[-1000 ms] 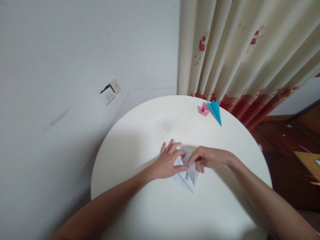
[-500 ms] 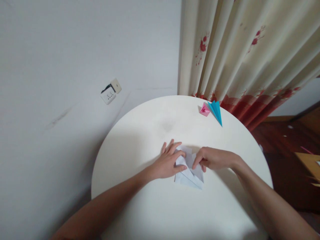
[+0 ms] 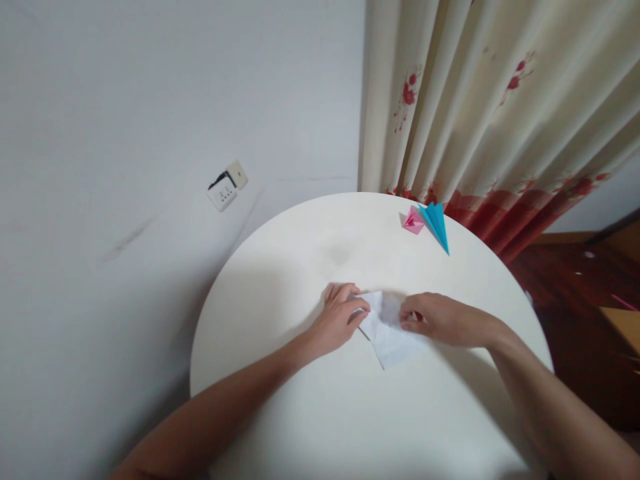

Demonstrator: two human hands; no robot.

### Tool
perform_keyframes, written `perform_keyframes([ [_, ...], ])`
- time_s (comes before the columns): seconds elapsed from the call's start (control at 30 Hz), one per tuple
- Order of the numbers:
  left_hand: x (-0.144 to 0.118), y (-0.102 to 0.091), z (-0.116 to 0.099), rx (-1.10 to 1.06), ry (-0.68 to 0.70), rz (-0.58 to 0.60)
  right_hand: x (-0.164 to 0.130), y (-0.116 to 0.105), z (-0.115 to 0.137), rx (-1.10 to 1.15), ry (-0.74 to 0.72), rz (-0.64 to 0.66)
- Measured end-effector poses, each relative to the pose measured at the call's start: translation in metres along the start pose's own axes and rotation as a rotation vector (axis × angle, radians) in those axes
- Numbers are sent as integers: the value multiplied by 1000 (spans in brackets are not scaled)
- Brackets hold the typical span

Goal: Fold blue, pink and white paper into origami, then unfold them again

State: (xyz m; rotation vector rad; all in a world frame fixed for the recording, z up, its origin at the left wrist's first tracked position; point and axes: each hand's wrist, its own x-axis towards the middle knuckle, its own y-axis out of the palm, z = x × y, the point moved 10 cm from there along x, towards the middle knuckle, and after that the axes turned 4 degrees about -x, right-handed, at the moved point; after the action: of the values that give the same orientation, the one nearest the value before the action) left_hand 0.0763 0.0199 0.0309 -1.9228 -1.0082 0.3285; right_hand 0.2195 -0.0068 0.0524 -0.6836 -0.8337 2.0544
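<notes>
A folded sheet of white paper (image 3: pixel 395 347) lies on the round white table (image 3: pixel 280 247), between my two hands. My left hand (image 3: pixel 340 317) pinches its left corner between thumb and fingers. At the paper's right side, my right hand (image 3: pixel 433 319) has its fingers curled in and closed on the edge. Part of the paper near the right fingers is blurred, and the fingers cover some of its folds.
Near the table's far edge lie a pink folded-paper piece (image 3: pixel 413 221) and a blue paper plane (image 3: pixel 436 225). Behind them hangs a cream curtain (image 3: pixel 465 100) with red flowers. A socket (image 3: pixel 223 194) is on the wall at left.
The paper has turned and its lower part has shifted right. My left fingers, spread before, have drawn together on its corner. My right hand has moved slightly right.
</notes>
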Motion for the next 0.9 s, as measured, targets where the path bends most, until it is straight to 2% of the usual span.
perform_keyframes([
  [0.1, 2, -7, 2, -43, -5, -47, 6, 2, -16, -96, 117, -68],
  [0.23, 4, -9, 16, -198, -86, -102, 7, 6, -39, -15, 250, -247],
  [0.37, 5, -4, 27, -382, -131, -98, 8, 16, -51, 32, 269, -296],
  [0.5, 7, -4, 22, -392, -103, -10, 13, 24, -46, 143, 191, -280],
  [0.67, 9, -5, 17, -220, -133, 102, 18, 27, -32, 132, 146, -301],
  [0.9, 7, -2, 25, -111, -192, 83, 15, 20, -10, -2, 55, -408],
])
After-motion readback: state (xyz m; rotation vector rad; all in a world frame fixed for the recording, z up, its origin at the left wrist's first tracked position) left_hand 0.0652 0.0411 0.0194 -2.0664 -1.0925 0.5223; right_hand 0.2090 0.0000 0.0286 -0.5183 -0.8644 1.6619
